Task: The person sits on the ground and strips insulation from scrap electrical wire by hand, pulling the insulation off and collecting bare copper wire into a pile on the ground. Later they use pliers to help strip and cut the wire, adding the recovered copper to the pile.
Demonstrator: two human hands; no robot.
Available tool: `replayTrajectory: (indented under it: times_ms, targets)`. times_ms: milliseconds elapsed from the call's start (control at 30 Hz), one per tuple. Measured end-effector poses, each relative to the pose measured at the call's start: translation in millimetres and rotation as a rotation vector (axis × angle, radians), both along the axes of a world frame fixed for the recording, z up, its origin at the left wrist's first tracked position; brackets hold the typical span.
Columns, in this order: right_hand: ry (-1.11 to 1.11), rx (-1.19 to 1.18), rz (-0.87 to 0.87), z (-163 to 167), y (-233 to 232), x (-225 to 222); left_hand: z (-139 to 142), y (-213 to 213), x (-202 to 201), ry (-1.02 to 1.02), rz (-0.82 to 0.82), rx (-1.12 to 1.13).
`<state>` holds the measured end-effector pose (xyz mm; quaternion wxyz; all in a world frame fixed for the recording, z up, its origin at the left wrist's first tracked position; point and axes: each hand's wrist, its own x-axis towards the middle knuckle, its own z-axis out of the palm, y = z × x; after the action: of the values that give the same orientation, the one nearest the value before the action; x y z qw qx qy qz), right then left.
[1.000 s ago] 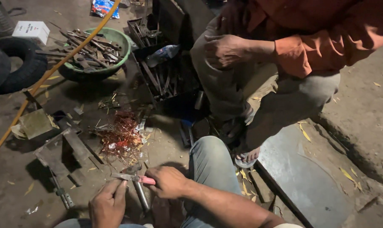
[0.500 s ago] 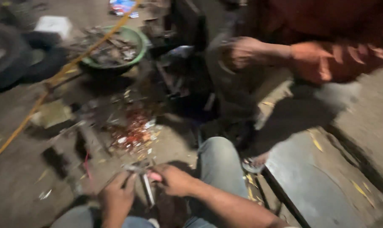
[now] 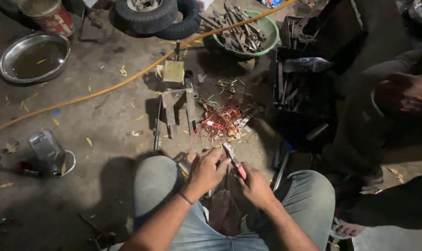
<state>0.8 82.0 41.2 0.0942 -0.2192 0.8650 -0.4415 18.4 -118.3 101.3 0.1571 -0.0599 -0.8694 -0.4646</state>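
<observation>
My left hand (image 3: 207,170) and my right hand (image 3: 253,183) meet between my knees, low in the middle of the view. My right hand grips pliers with pink handles (image 3: 234,161), their jaws pointing up and left. My left hand is closed on a small piece at the jaws; what it is stays hidden by the fingers. Just beyond the hands lies a tangle of copper wire (image 3: 222,119) on the dirt floor.
A green bowl of metal tools (image 3: 268,41) and a tyre (image 3: 148,14) stand at the back. A yellow hose (image 3: 104,90) crosses the floor. A steel basin (image 3: 33,57) is far left, a metal pot (image 3: 47,151) left, a dark tool crate (image 3: 297,95) right. Another person (image 3: 404,93) sits at the right.
The view has swung left and down, so the floor on the left shows. My hands stay together on the pliers, which now point up and left.
</observation>
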Motion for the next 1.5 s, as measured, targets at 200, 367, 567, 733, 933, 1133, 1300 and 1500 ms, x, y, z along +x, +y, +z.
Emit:
replayTrajectory:
  times_ms: [200,367,567,733,933,1133,1300,1500]
  targets:
    - [0.178,-0.086,0.068,6,1,3,-9,-15,6,-0.191,-0.088,0.014]
    - [0.120,0.036,-0.005,8,4,-6,-8,-15,-6,-0.220,-0.225,0.278]
    - [0.018,-0.013,-0.017,2,1,-9,0,-4,-6,-0.216,-0.087,0.181]
    - [0.062,-0.085,0.014,3,-3,-10,-1,-6,3,-0.097,0.003,-0.027]
    - [-0.141,-0.135,0.000,9,-4,-18,-3,-11,10,-0.037,-0.013,0.016]
    - [0.139,-0.025,-0.010,21,12,-25,-5,1,4,-0.071,0.011,0.012]
    - [-0.042,0.005,-0.048,22,17,-23,-3,7,2,-0.067,0.022,0.057]
    - [0.120,-0.026,0.011,7,31,-26,-10,17,-2,0.031,-0.011,0.067]
